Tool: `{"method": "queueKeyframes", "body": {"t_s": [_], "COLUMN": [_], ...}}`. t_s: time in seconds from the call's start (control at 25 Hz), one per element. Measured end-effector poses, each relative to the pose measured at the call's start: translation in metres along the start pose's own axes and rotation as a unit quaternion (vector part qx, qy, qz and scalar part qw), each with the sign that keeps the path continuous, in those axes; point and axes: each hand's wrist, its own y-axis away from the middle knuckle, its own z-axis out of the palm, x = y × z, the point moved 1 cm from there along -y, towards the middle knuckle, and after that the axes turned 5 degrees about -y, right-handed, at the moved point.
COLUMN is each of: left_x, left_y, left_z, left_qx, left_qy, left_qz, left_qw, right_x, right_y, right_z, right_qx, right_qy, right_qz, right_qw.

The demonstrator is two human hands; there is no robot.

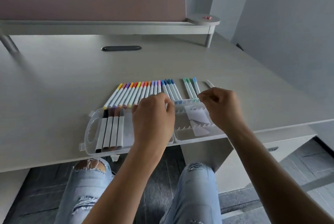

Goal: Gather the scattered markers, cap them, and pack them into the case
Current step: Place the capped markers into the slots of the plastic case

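Note:
A clear plastic case (pixel 182 136) lies open at the desk's front edge. Its left half holds several dark-capped markers (pixel 111 129); its right half shows bare slots and a paper slip. Beyond it, a long row of capped coloured markers (pixel 137 93) lies side by side, then three green and blue markers (pixel 191 88), then one pale marker (pixel 209 84) at the far right. My left hand (pixel 153 118) is over the case's middle, fingers pinched at its far rim. My right hand (pixel 222 108) pinches the rim's far right corner. Anything inside either hand is hidden.
A dark oval cable grommet (pixel 121 48) sits in the desk further back. A raised shelf (pixel 108 28) with a pink panel runs along the rear. The case overhangs the desk's front edge above my knees. Grey walls stand to the right.

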Motion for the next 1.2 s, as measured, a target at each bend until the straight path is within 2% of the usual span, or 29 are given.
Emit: {"method": "queueKeyframes", "body": {"t_s": [0.2, 0.36, 0.48, 0.76, 0.96, 1.2], "left_x": [0.036, 0.033, 0.024, 0.005, 0.008, 0.010], "left_y": [-0.029, -0.049, -0.067, -0.105, -0.121, -0.129], "left_z": [0.036, 0.055, 0.063, 0.079, 0.086, 0.096], "left_qx": [-0.072, -0.094, -0.090, -0.112, -0.137, -0.155], "left_qy": [-0.043, -0.101, -0.145, -0.206, -0.233, -0.244], "left_qz": [0.024, 0.011, -0.015, -0.064, -0.064, -0.071], "left_qw": [0.996, 0.990, 0.985, 0.970, 0.961, 0.955], "right_x": [0.033, 0.046, 0.053, 0.055, 0.051, 0.039], "right_y": [-0.055, -0.089, -0.104, -0.122, -0.122, -0.116], "right_z": [-0.030, -0.030, -0.021, 0.000, -0.002, -0.009], "right_qx": [0.034, -0.026, -0.052, -0.063, -0.028, 0.001], "right_qy": [0.178, 0.288, 0.324, 0.308, 0.291, 0.256], "right_qz": [0.011, 0.076, 0.081, 0.053, 0.006, -0.007], "right_qw": [0.983, 0.954, 0.941, 0.948, 0.956, 0.967]}}
